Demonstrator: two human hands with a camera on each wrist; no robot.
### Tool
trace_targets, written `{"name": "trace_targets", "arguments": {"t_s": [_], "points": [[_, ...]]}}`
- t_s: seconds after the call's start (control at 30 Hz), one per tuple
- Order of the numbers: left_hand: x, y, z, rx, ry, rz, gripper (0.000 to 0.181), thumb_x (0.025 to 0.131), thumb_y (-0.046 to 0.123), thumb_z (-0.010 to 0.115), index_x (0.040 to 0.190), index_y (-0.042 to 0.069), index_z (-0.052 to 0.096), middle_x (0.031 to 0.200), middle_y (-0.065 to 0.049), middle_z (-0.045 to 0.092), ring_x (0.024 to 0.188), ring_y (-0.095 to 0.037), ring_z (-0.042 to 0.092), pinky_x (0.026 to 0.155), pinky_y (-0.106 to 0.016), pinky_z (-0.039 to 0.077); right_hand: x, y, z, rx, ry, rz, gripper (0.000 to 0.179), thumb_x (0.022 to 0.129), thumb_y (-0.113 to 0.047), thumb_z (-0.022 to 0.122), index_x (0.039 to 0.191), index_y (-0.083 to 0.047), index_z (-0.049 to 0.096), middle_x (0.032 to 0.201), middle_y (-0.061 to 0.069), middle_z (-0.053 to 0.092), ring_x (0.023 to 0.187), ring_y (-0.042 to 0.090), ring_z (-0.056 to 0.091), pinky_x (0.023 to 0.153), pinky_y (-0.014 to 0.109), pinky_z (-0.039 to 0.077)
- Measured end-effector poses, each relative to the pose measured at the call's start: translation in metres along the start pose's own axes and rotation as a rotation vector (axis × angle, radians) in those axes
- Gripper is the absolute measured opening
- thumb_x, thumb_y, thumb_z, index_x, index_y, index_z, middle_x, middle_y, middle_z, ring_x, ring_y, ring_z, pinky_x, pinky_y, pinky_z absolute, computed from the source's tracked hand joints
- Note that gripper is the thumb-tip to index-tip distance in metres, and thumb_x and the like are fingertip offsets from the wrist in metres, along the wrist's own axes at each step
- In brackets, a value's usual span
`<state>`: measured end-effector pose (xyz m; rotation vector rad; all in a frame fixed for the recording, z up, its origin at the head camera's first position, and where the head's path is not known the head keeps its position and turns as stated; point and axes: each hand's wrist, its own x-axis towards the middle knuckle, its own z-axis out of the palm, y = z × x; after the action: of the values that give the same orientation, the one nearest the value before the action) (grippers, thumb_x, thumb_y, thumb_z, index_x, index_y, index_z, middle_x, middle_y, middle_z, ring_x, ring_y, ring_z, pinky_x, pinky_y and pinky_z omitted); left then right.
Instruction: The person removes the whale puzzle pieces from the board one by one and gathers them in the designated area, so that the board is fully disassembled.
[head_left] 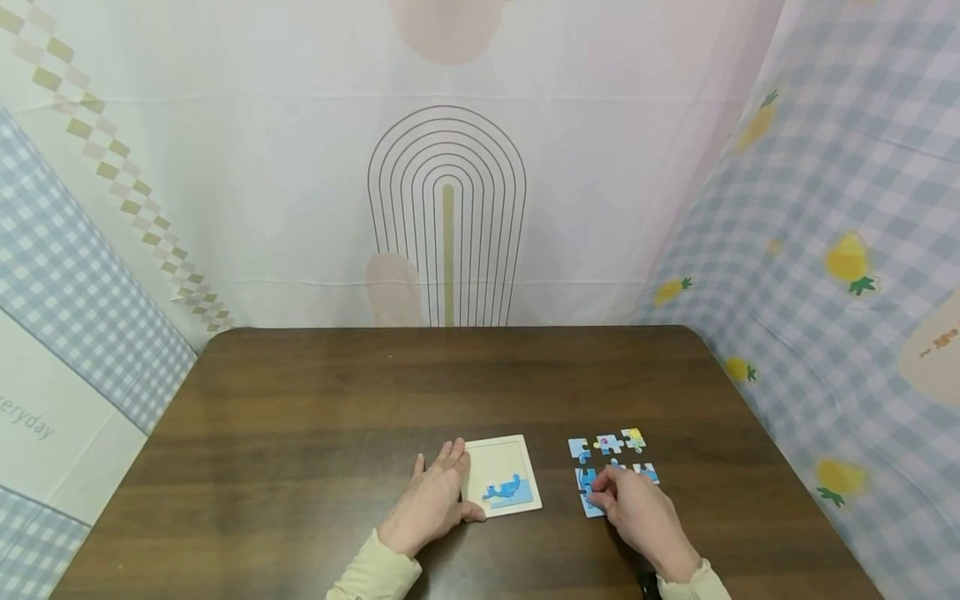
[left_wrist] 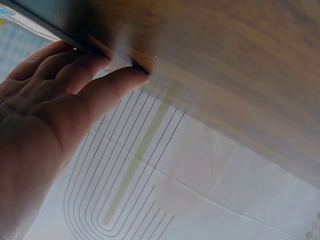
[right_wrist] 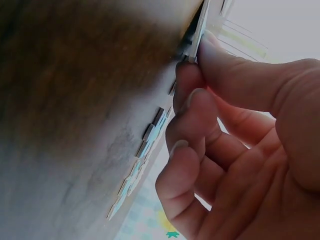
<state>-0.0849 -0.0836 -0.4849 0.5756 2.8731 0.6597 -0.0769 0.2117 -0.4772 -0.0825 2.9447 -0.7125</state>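
Observation:
A square, pale wooden puzzle tray (head_left: 495, 458) lies on the table, with joined blue puzzle pieces (head_left: 513, 492) in its lower part. My left hand (head_left: 431, 504) rests along the tray's left side, fingers extended and thumb at the lower left corner. In the left wrist view its fingertips (left_wrist: 137, 75) are down at the tabletop. To the right of the tray, my right hand (head_left: 645, 512) pinches a thin puzzle piece (right_wrist: 200, 32) between thumb and forefinger, over the left of the loose pieces. The hand partly hides the pieces under it.
Loose puzzle pieces lie in rough rows right of the tray, among them a blue one (head_left: 578, 449), one with a pink swirl (head_left: 609, 444) and one with yellow (head_left: 633, 438). The brown table (head_left: 337, 392) ends at a white curtain (head_left: 300, 208) behind.

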Motion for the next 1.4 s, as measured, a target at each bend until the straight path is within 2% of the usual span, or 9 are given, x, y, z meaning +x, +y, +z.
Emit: {"name": "trace_targets", "arguments": {"t_s": [0.27, 0.7, 1.1, 1.4], "points": [[0.0005, 0.0003, 0.0005, -0.006, -0.004, -0.005, 0.086, 0.073, 0.042, 0.080, 0.136, -0.007, 0.049, 0.148, -0.025, 0.038, 0.138, -0.039, 0.035, 0.103, -0.068, 0.027, -0.0030, 0.0009, -0.0008, 0.008, -0.025, 0.011, 0.015, 0.085, -0.014, 0.074, 0.079, -0.018, 0.062, 0.063, -0.009, 0.051, 0.058, 0.009, 0.046, 0.054, 0.030, 0.039], [0.0015, 0.0004, -0.0010, 0.016, 0.003, 0.000, 0.086, 0.072, 0.042, 0.080, 0.135, -0.007, 0.050, 0.148, -0.025, 0.039, 0.137, -0.039, 0.037, 0.102, -0.068, 0.029, -0.0031, 0.0009, -0.0018, -0.009, -0.018, 0.001, 0.015, 0.085, -0.013, 0.074, 0.078, -0.018, 0.061, 0.062, -0.010, 0.050, 0.058, 0.008, 0.046, 0.054, 0.030, 0.039], [0.0009, 0.0000, 0.0004, -0.013, -0.007, -0.020, 0.086, 0.073, 0.042, 0.080, 0.136, -0.007, 0.049, 0.149, -0.025, 0.037, 0.138, -0.039, 0.035, 0.104, -0.068, 0.026, -0.0044, 0.0022, -0.0033, -0.026, -0.051, 0.012, 0.015, 0.084, -0.011, 0.074, 0.079, -0.018, 0.061, 0.064, -0.009, 0.051, 0.059, 0.010, 0.045, 0.056, 0.031, 0.039], [0.0002, 0.0013, -0.0013, -0.009, -0.005, -0.010, 0.086, 0.072, 0.041, 0.080, 0.135, -0.008, 0.049, 0.148, -0.025, 0.038, 0.137, -0.039, 0.036, 0.103, -0.068, 0.027, -0.0040, -0.0035, -0.0064, -0.023, -0.014, -0.007, 0.016, 0.083, -0.010, 0.074, 0.081, -0.018, 0.060, 0.064, -0.010, 0.050, 0.057, 0.008, 0.045, 0.055, 0.031, 0.038]]}}
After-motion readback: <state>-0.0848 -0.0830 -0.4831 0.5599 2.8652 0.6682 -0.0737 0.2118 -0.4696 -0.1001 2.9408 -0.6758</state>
